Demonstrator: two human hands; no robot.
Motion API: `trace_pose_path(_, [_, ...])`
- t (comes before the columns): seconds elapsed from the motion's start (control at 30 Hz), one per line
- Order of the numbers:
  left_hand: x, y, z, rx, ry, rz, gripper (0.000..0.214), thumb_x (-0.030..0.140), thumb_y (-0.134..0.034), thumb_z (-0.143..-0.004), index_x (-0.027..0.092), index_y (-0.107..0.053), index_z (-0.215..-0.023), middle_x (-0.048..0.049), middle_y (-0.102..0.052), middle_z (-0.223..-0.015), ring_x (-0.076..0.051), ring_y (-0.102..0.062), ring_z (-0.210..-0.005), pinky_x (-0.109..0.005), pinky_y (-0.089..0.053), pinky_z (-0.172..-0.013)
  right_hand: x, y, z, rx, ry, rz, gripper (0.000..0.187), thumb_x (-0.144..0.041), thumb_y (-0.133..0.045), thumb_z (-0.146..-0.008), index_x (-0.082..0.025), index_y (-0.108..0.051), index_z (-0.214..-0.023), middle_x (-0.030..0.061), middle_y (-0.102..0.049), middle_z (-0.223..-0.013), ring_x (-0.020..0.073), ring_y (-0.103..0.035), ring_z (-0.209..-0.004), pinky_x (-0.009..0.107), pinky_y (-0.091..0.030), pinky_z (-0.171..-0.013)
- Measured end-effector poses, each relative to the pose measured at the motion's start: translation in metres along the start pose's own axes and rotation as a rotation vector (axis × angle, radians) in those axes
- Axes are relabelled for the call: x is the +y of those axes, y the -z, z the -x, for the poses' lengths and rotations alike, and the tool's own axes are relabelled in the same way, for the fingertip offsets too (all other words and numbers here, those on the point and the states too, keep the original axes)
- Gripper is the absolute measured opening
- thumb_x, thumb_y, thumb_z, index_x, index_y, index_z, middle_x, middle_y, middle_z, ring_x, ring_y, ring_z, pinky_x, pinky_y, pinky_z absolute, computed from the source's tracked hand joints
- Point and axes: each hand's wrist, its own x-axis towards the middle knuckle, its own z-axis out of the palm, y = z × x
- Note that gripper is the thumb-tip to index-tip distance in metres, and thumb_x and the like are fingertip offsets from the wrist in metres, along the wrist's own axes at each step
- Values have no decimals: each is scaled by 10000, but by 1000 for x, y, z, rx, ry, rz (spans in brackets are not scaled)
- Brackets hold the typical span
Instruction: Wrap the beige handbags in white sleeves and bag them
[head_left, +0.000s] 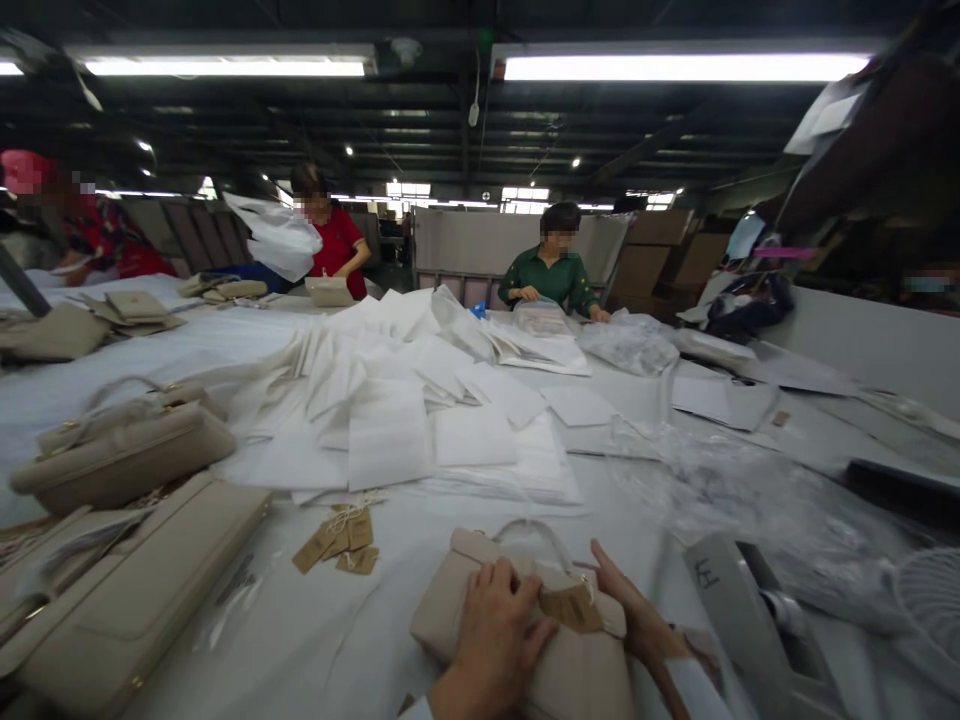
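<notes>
A beige handbag (581,675) is lying on the white-covered table (322,640), close to the person and directly between the two hands. The left hand (495,625) is placed on top of it, with the fingers bent over its upper surface; whether these fingers really grip the bag, I cannot tell. The right hand (630,605) is at the right side of the bag, just beside it, with the fingers stretched and not closed around anything. Between the hands, a brown tag (574,606) rests upon the bag, and behind the left hand's fingers rises the bag's handle (536,530). To the left of the bag, some loose brown tags (341,540) with white strings are on the table, and further left lies a larger beige handbag (142,590). Beyond the hands there is a spread heap of white sheets (390,430).
</notes>
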Motion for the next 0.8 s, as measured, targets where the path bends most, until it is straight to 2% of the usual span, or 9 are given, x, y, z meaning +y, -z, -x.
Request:
trace_pose_path(0.07, [6,-5,-11,39,-23,14,244,317,-654,-820,237,-646,-1050,-96,-587,-1038,-319,-512,-996,-513,-415,-880,1,9,3,78,-61,80,808,-796,-359,-814,-129,-586,-1209,165,-711,-1059,312,-690,-929,480,-547,-815])
trace_pose_path(0.13, [9,-2,-19,56,-51,69,216,293,-661,-818,210,-658,-1017,-109,-601,-1023,-330,-522,-997,-524,-422,-875,5,11,8,208,-50,236,824,-788,-528,-718,-143,-588,-1226,170,-684,-1166,344,-651,-1048,475,-526,-875])
trace_pose_path(0.23, [-5,18,-17,45,-117,179,228,260,-683,-809,247,-651,-1034,-57,-618,-1057,-250,-549,-1010,-397,-444,-904,14,6,10,298,23,398,791,-643,-730,-612,-154,-603,-1220,140,-628,-1283,334,-567,-1188,423,-444,-1008])
trace_pose_path(0.33, [-42,45,14,124,-78,254,152,265,-638,-846,227,-630,-993,-29,-616,-1026,-178,-560,-979,-285,-445,-875,19,3,5,255,14,436,718,-677,-670,-648,-143,-659,-1128,121,-676,-1207,347,-576,-1162,433,-406,-1038])
trace_pose_path(0.4, [-69,55,47,182,84,242,125,322,-621,-852,198,-616,-872,-25,-597,-886,-181,-559,-867,-288,-449,-790,21,5,2,244,3,468,685,-711,-623,-659,-144,-698,-1037,116,-702,-1152,364,-578,-1148,443,-399,-1036])
trace_pose_path(0.47, [-89,51,80,110,287,199,225,357,-688,-782,197,-611,-920,-25,-583,-901,-194,-557,-843,-297,-446,-760,23,8,1,256,4,508,673,-725,-589,-664,-150,-717,-989,113,-719,-1113,368,-588,-1129,444,-402,-1030])
trace_pose_path(0.57, [-102,25,110,-71,479,91,577,265,-777,-632,167,-545,-1151,-80,-541,-1107,-242,-537,-1016,-325,-438,-871,25,13,2,234,19,539,679,-720,-600,-652,-152,-725,-1004,114,-720,-1115,362,-609,-1103,435,-433,-999])
trace_pose_path(0.7, [-104,-4,113,-174,563,39,382,195,-705,-609,163,-585,-971,-97,-538,-1102,-259,-534,-1034,-344,-425,-905,23,14,8,76,57,531,656,-659,-653,-671,-151,-708,-1083,116,-707,-1147,347,-619,-1082,427,-457,-965])
trace_pose_path(0.8, [-112,2,105,-150,644,298,255,274,-719,-581,236,-611,-809,-43,-616,-961,-275,-591,-968,-376,-451,-906,17,14,14,38,69,566,624,-662,-636,-684,-159,-722,-1043,113,-726,-1094,344,-634,-1043,434,-464,-947])
